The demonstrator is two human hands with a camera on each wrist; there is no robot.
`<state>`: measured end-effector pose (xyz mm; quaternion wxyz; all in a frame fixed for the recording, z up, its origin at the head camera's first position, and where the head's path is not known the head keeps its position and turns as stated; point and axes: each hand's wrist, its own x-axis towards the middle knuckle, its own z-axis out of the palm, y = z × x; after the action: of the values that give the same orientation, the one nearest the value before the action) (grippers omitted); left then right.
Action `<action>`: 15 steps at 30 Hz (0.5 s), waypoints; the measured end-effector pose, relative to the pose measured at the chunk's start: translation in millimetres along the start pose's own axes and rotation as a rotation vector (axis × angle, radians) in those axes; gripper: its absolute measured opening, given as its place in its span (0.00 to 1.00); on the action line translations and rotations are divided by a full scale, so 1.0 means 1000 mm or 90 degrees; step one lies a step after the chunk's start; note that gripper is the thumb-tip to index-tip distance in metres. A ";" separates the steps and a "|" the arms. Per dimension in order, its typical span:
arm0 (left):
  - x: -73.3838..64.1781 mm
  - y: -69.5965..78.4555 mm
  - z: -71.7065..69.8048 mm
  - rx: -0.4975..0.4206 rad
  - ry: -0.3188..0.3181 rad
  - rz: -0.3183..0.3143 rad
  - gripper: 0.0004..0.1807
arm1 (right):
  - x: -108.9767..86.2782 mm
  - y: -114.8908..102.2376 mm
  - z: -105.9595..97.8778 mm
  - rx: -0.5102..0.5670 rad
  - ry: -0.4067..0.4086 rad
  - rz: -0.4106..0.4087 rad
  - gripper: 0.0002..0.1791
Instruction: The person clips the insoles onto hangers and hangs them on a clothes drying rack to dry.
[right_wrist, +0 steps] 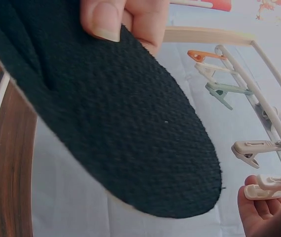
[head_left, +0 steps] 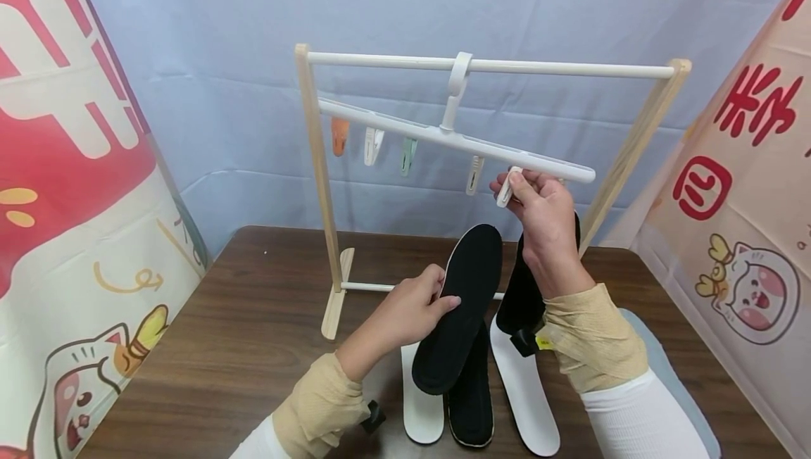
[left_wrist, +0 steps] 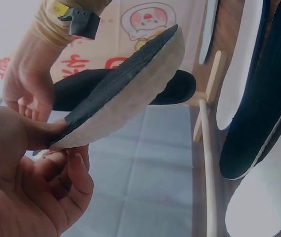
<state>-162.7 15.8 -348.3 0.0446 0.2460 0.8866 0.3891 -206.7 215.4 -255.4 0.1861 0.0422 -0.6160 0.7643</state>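
Note:
My left hand (head_left: 408, 307) holds a black insole (head_left: 465, 297) by its side edge, thumb on the black face; its pale underside (left_wrist: 130, 103) shows in the left wrist view. With thumb and fingers, my right hand (head_left: 550, 223) pinches a white clip (head_left: 507, 188) near the low right end of a tilted white hanger (head_left: 393, 121). The held insole's top end is below that clip, apart from it. Another black insole (head_left: 521, 293) hangs behind my right hand; its upper end is hidden. Beyond the held insole, a beige clip (right_wrist: 256, 147) hangs in the right wrist view.
Orange (head_left: 339, 136), white (head_left: 373, 146) and green (head_left: 408, 156) clips hang on the hanger's left half. A wooden rack (head_left: 313, 163) with a white rod (head_left: 570, 70) carries the hanger. White insoles (head_left: 423, 406) and a black insole (head_left: 472, 406) lie on the brown table (head_left: 253, 346).

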 end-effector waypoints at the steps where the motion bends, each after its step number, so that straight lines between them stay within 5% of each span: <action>1: 0.000 0.001 0.000 -0.002 0.000 0.001 0.13 | 0.000 0.000 0.000 0.005 0.000 0.001 0.07; 15: 0.007 0.004 -0.005 -0.019 -0.013 0.006 0.13 | -0.001 0.000 -0.001 0.001 0.002 0.008 0.07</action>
<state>-168.3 18.5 -341.3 0.0552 0.2533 0.8789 0.4003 -205.5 216.4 -255.6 0.1820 0.0373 -0.6156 0.7659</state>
